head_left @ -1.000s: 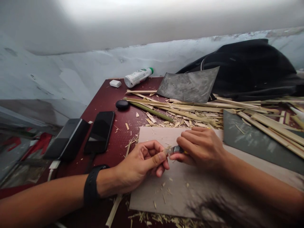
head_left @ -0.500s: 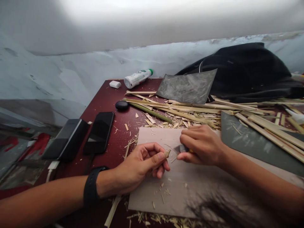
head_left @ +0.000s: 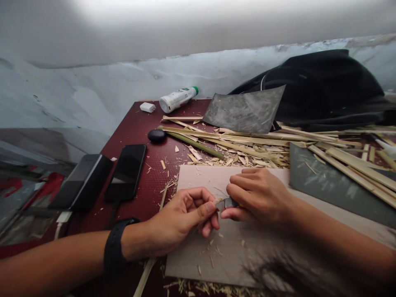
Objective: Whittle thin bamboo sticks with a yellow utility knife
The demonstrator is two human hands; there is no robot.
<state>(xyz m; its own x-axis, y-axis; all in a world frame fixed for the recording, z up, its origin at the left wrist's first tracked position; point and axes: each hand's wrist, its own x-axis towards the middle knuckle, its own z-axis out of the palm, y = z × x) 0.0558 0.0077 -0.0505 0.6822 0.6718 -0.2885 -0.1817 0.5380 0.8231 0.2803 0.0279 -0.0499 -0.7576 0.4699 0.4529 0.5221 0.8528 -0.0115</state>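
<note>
Left hand (head_left: 182, 216) pinches a thin bamboo sliver (head_left: 217, 201) at its tip, beside the closed right hand's (head_left: 256, 194) blade (head_left: 226, 202). Light, stiff, splintery: best held close behind the cut.

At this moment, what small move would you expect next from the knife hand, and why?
Probably a short push of the blade away from the left hand: the right hand sets it against the tip of the bamboo sliver pinched there, and shavings lie on the grey board.
</note>
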